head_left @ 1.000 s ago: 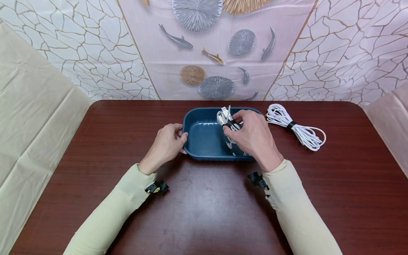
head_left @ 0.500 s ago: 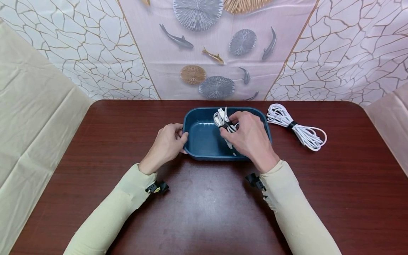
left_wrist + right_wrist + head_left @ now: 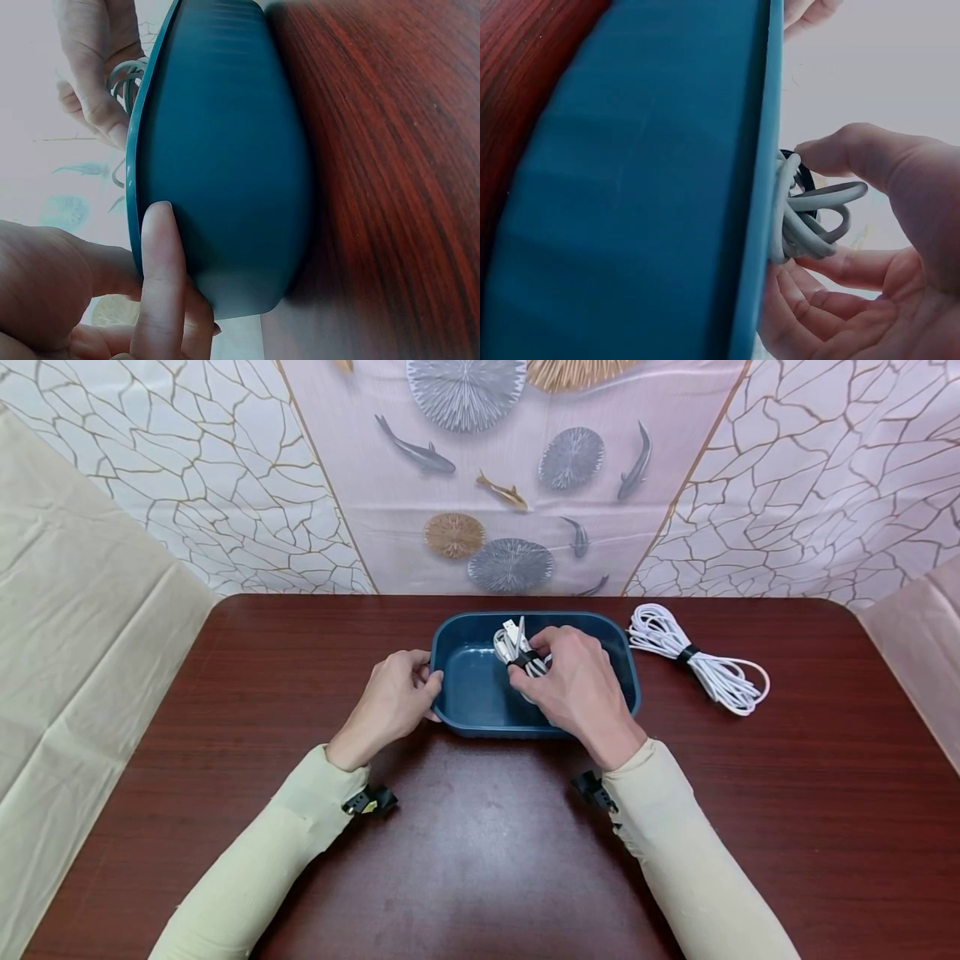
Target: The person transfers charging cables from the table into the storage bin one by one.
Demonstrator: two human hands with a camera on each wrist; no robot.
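A dark blue rectangular bin (image 3: 480, 729) stands near the back of the table. My left hand (image 3: 393, 697) grips its left end, and the left wrist view shows the fingers against the outer wall with the rim between them and the thumb. My right hand (image 3: 577, 689) pinches a bundled white USB cable (image 3: 517, 652) inside the bin, at its black strap. Loops of the cable (image 3: 810, 214) rise past the rim in the right wrist view. Its lower end is hidden behind the hand and the bin wall.
To the right of the bin lies a longer coiled white cable (image 3: 697, 658) bound with a black strap. The dark red wooden table (image 3: 480, 843) meets a patterned cloth backdrop (image 3: 510, 485) along its rear edge.
My right hand has moved left inside the bin with the bundled USB cable, toward the bin's middle. The left hand, the bin and the other cable stay where they were.
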